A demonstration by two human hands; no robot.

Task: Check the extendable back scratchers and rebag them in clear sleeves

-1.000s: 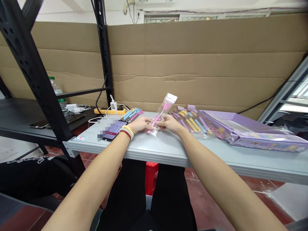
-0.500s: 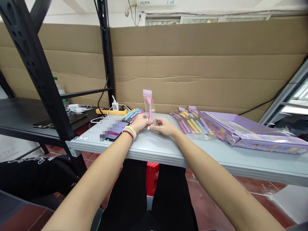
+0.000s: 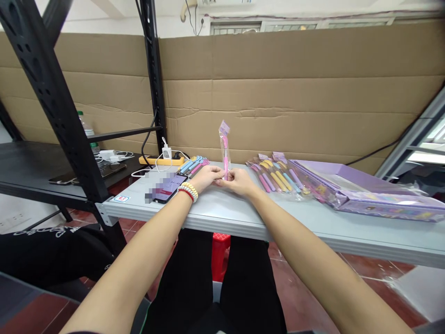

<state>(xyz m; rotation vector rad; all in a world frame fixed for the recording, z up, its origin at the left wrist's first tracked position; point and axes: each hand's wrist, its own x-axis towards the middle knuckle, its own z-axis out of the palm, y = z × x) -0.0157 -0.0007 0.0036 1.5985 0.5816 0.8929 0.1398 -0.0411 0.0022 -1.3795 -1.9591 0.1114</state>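
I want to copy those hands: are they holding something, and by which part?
Yes, a pink stick in a clear bag. The left hand and right hand hold it by its bottom end with their fingers.

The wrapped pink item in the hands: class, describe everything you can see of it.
The slim pink item stands nearly upright in a clear, shiny, plastic-looking sleeve, topped by a tilted pale purple tab. The left hand and right hand pinch its lower end, which they partly hide, over the grey table; cardboard stands behind. Fine details are too small to tell.
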